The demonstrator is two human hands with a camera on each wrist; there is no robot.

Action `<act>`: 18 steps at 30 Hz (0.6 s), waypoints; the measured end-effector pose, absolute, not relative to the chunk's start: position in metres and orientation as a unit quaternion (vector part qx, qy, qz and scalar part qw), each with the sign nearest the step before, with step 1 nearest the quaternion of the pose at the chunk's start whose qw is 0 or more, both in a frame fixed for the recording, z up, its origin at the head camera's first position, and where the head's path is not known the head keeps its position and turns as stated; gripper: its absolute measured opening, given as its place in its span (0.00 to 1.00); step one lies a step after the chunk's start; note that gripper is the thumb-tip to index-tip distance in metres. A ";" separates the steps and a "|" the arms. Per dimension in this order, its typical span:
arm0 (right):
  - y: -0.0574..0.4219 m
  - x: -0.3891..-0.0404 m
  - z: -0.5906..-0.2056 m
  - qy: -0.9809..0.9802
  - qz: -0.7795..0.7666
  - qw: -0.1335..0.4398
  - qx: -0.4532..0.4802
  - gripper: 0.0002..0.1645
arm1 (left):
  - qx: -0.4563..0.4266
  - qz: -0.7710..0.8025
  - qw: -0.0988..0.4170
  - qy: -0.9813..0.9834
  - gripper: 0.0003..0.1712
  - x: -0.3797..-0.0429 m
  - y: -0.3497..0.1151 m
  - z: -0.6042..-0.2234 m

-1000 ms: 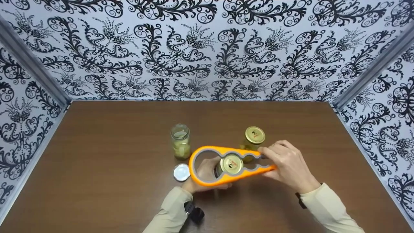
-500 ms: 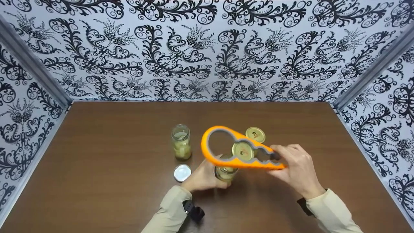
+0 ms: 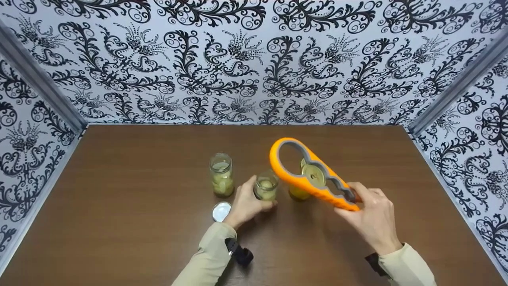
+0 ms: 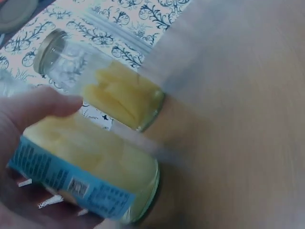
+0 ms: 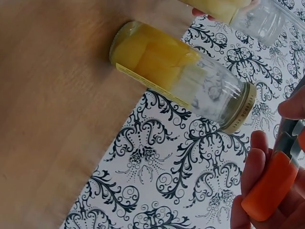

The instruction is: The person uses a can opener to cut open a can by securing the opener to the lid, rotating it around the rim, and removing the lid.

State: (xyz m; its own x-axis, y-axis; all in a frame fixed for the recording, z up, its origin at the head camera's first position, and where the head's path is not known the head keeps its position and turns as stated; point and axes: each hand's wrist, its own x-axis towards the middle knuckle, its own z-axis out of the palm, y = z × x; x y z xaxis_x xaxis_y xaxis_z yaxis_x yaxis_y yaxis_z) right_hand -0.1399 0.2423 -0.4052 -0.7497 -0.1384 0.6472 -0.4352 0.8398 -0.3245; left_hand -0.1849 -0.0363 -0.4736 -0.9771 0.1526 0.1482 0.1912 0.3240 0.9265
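Note:
My left hand (image 3: pixel 246 204) grips an open glass jar (image 3: pixel 265 190) of pale fruit pieces, with a blue label (image 4: pixel 71 179) in the left wrist view. Whether its base touches the table I cannot tell. In my right hand (image 3: pixel 373 214) is an orange jar opener (image 3: pixel 293 178) with grey inner edges, raised above the table. A gold lid (image 3: pixel 313 175) sits between the opener's arms. Behind the opener stands a closed jar (image 5: pixel 157 57) of yellow fruit, its gold lid (image 5: pixel 239 109) plain in the right wrist view.
Left of the held jar stands another open jar (image 3: pixel 221 176) with pale fruit. A lid (image 3: pixel 221 211) lies white side up beside my left wrist. Patterned panels (image 3: pixel 246 71) border the brown table (image 3: pixel 139 178) at the back and sides.
The opener has lifted the gold lid off the jar in my left hand and moved right and away. My left hand has carried that jar slightly farther back on the table.

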 end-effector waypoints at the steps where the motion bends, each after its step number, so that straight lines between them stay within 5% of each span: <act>1: 0.243 -0.139 -0.406 -0.906 0.235 0.314 0.156 0.25 | -0.100 -0.574 0.022 -0.813 0.34 -0.186 -0.037 -0.474; 18: 0.235 -0.134 -0.415 -0.911 0.248 0.302 0.131 0.26 | -0.060 -0.580 0.051 -0.811 0.29 -0.204 -0.032 -0.477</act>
State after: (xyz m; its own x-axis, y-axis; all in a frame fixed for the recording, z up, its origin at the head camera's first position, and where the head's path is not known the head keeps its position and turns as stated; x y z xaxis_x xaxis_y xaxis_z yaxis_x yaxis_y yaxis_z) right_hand -0.1336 0.2350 -0.4146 -0.7833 -0.0893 0.6153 -0.3889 0.8424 -0.3729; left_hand -0.2037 -0.0317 -0.4768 -0.9877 0.0386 0.1515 0.1558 0.3201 0.9345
